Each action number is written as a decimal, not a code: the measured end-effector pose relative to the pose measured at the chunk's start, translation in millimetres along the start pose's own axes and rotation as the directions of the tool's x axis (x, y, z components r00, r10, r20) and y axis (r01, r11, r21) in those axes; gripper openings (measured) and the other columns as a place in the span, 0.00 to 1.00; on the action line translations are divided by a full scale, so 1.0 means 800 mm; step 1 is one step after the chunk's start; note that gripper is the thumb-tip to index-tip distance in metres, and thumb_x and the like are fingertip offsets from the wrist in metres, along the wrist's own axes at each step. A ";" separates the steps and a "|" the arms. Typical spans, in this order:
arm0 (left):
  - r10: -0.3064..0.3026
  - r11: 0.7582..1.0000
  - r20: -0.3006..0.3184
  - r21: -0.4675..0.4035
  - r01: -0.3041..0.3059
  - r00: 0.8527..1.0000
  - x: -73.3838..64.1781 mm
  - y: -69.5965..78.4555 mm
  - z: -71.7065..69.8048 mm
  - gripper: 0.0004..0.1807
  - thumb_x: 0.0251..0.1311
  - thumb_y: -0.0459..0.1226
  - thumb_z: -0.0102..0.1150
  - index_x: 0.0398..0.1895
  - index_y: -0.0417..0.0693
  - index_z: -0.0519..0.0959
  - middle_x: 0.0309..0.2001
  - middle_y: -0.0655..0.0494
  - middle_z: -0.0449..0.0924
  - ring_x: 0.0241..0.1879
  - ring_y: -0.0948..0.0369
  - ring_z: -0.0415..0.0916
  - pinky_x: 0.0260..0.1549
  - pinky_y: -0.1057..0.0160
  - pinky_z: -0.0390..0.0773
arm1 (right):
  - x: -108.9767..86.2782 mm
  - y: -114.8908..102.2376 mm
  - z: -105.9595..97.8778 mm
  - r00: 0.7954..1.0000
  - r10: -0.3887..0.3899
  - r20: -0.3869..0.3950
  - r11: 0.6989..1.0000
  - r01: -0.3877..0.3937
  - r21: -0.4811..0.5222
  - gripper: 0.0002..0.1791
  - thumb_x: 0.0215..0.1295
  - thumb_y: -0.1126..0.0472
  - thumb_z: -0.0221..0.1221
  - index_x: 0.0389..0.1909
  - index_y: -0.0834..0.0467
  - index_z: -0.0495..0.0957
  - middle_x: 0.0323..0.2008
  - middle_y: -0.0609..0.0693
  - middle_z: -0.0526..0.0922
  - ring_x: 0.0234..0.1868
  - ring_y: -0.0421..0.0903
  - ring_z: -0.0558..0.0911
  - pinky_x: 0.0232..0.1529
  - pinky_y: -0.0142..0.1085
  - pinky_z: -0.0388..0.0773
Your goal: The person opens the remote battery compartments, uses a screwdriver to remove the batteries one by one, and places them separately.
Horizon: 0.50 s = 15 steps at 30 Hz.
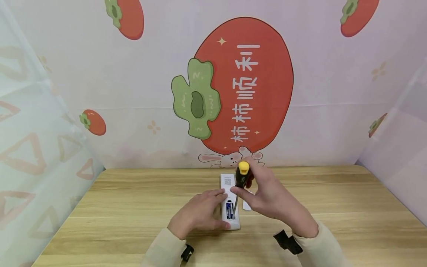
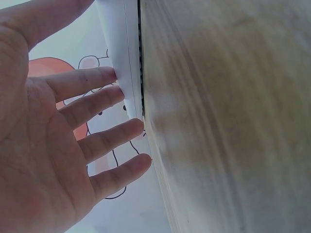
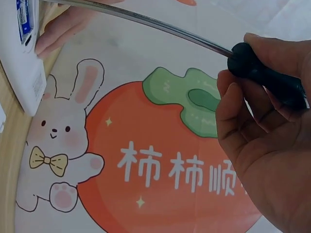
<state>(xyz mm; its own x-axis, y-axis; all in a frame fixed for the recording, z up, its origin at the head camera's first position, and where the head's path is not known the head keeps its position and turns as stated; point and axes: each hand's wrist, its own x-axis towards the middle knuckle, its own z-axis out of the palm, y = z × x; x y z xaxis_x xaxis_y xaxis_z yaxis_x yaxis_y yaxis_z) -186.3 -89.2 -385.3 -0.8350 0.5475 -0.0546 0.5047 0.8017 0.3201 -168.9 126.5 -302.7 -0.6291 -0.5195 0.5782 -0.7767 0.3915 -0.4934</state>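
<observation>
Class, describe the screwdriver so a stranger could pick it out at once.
On the wooden table, find the white remote near the middle, its batteries exposed. Above it the right hand grips the screwdriver, which slants down towards them. Unlike the flat white remote, it has a dark handle with a yellow end.

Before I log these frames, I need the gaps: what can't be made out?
Screwdriver tip: right wrist view, cut off by the top edge.
Label print on the remote: head view, too small.
Small white piece: head view, partly behind the right hand.
</observation>
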 end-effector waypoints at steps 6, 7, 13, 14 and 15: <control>-0.001 1.000 -0.002 -0.008 0.001 1.000 -0.001 -0.001 0.000 0.47 0.51 0.61 0.73 0.71 0.48 0.73 0.73 0.53 0.67 0.72 0.52 0.64 0.68 0.45 0.67 | 0.000 0.000 -0.002 1.000 -0.003 0.010 1.000 0.003 0.017 0.27 0.56 0.71 0.73 0.51 0.57 0.69 0.34 0.40 0.76 0.33 0.36 0.78 0.35 0.32 0.83; -0.001 1.000 -0.001 -0.008 0.001 1.000 -0.001 -0.001 0.000 0.47 0.51 0.61 0.72 0.71 0.48 0.73 0.73 0.53 0.67 0.72 0.52 0.64 0.68 0.45 0.67 | 0.000 -0.001 -0.002 1.000 -0.002 0.012 1.000 0.002 0.022 0.27 0.55 0.72 0.73 0.51 0.57 0.69 0.34 0.40 0.76 0.33 0.36 0.79 0.36 0.33 0.83; -0.006 1.000 0.001 -0.011 0.006 1.000 0.000 -0.001 0.000 0.47 0.52 0.61 0.72 0.71 0.48 0.73 0.73 0.54 0.67 0.72 0.52 0.65 0.68 0.45 0.67 | 0.000 -0.002 -0.001 1.000 0.010 0.013 1.000 -0.011 0.023 0.26 0.56 0.73 0.72 0.49 0.56 0.68 0.33 0.41 0.74 0.33 0.37 0.78 0.36 0.34 0.84; -0.006 1.000 0.002 -0.013 0.006 1.000 0.000 0.000 0.000 0.47 0.52 0.61 0.72 0.71 0.47 0.73 0.73 0.53 0.67 0.72 0.52 0.65 0.68 0.45 0.67 | 0.000 -0.002 -0.001 1.000 0.010 0.012 1.000 -0.010 0.019 0.26 0.56 0.73 0.72 0.49 0.56 0.68 0.33 0.41 0.74 0.33 0.37 0.78 0.36 0.34 0.84; -0.006 1.000 0.001 -0.014 0.006 1.000 -0.001 0.000 0.000 0.47 0.52 0.61 0.72 0.71 0.47 0.73 0.73 0.53 0.67 0.72 0.52 0.65 0.68 0.45 0.67 | 0.000 -0.002 -0.001 1.000 0.009 0.010 1.000 -0.010 0.017 0.26 0.56 0.73 0.72 0.49 0.56 0.68 0.33 0.40 0.74 0.33 0.37 0.78 0.36 0.33 0.84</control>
<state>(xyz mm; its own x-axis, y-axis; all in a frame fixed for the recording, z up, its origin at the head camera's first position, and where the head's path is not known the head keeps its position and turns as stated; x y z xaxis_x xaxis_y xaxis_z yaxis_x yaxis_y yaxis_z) -186.0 -89.4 -385.2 -0.8379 0.5427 -0.0576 0.4964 0.8018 0.3326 -167.6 126.7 -301.8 -0.6361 -0.5233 0.5670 -0.7700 0.3837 -0.5097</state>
